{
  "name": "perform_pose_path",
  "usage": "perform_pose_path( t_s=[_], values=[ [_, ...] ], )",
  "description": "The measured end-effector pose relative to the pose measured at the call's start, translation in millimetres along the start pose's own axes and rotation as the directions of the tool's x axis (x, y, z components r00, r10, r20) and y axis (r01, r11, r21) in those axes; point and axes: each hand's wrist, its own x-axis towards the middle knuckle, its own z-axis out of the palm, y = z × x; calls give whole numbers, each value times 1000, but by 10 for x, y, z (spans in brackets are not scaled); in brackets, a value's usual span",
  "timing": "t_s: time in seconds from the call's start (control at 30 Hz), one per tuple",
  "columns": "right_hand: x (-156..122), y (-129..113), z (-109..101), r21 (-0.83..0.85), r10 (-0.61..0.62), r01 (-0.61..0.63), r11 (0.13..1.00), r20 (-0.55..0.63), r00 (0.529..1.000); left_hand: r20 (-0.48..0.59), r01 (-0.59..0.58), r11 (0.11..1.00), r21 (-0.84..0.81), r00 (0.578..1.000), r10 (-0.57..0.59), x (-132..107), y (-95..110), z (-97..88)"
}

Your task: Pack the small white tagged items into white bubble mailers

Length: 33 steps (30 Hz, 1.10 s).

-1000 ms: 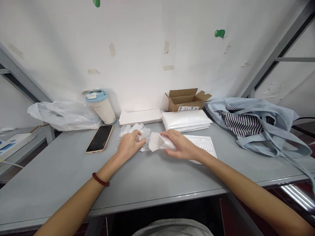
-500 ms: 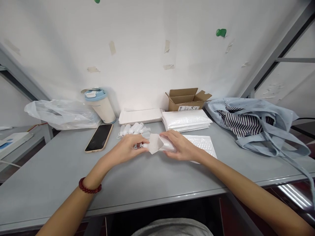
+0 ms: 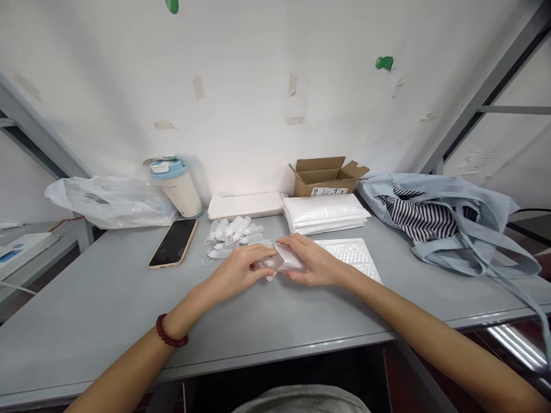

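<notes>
The right hand [image 3: 316, 265] gripped the white bag [image 3: 289, 258], lying left to right, mouth facing the left hand [image 3: 243, 268], whose bent fingers touched it, pinch unclear!

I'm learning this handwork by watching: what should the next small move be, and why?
Probably ease the left hand slightly toward the right hand, at the end of the white pouch: the right hand grips the pouch, and the left thumb and fingers are at its left end. Whether they hold anything is hard to tell.
</notes>
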Motion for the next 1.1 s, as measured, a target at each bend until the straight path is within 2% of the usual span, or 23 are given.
perform_pose_path(
  t_s=[0.07,0.13,0.2,0.27,0.33,0.47,0.57,0.7,0.83,0.9,1.0,1.03,1.1],
  values=[
    [9,1,-22,1,17,-17,1000,-5,1000,-61,47,999,14,997,-46,-10,-25,-97],
    [14,-4,-43,6,37,-36,999,-9,999,-106,143,989,44,985,-138,-16,-57,-185],
    [17,-13,-56,14,51,-51,999,-10,999,-85,238,969,67,969,-232,-15,-78,-236],
    [15,-19,-57,25,61,-61,998,-10,998,-3,288,956,59,957,-289,-7,-72,-239],
    [11,-17,-45,46,74,-73,996,-5,997,54,286,957,40,956,-288,2,-39,-204],
    [0,7,-8,106,92,-93,990,9,996,16,235,971,36,972,-236,10,51,-96],
    [-6,16,6,137,103,-103,985,10,995,35,276,961,-6,961,-276,6,80,-27],
    [-6,3,7,148,131,-132,980,13,991,126,313,947,-76,945,-303,-5,81,40],
    [-7,-1,5,158,146,-150,976,33,989,289,229,969,-88,937,-196,-33,117,34],
    [-7,8,4,157,148,-151,976,33,988,411,220,971,-95,897,-163,-53,144,3],
    [-3,23,-3,154,152,-155,976,33,988,546,295,950,-106,815,-192,-73,176,-26],
    [-2,25,-7,154,156,-160,975,34,987,568,324,939,-112,797,-207,-76,183,-20],
    [2,22,-15,161,173,-176,971,36,984,563,363,922,-138,794,-228,-75,192,24]
  ],
)
